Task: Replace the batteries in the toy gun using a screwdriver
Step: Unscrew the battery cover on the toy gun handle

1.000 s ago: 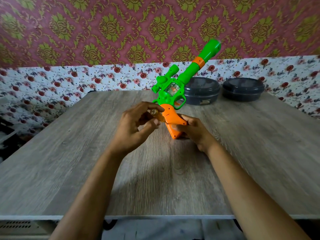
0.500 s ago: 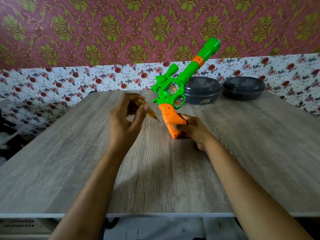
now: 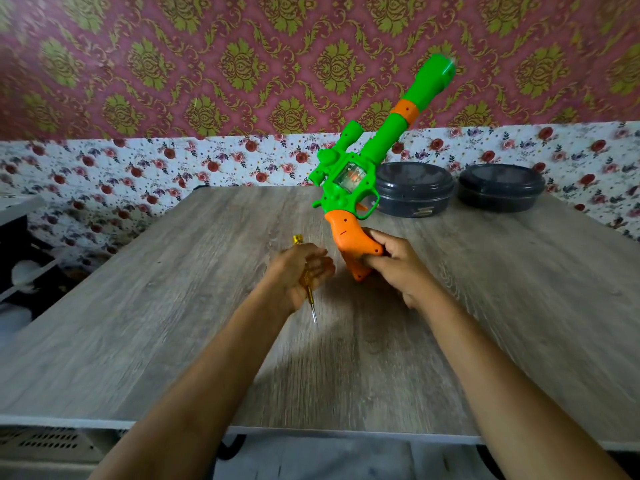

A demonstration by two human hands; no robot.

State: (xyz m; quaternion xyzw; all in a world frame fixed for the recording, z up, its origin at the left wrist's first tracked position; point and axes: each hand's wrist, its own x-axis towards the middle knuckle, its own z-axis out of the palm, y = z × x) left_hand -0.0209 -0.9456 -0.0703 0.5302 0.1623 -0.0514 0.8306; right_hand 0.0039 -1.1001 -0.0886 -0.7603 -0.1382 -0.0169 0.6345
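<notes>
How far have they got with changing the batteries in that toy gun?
Seemingly early. Done: the left hand grips the screwdriver, its tip away from the toy gun. In hand: the right hand holds the gun up by its orange grip. Left: the grip looks closed and no batteries show, so opening it and swapping them likely remain.

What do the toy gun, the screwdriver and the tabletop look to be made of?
Toy gun: moulded plastic, glossy green and orange, with a clear window in the body.
Screwdriver: translucent amber handle, likely plastic; thin bright shaft, probably metal.
Tabletop: matte grey wood grain; laminate or solid wood, the look leaves open.
</notes>
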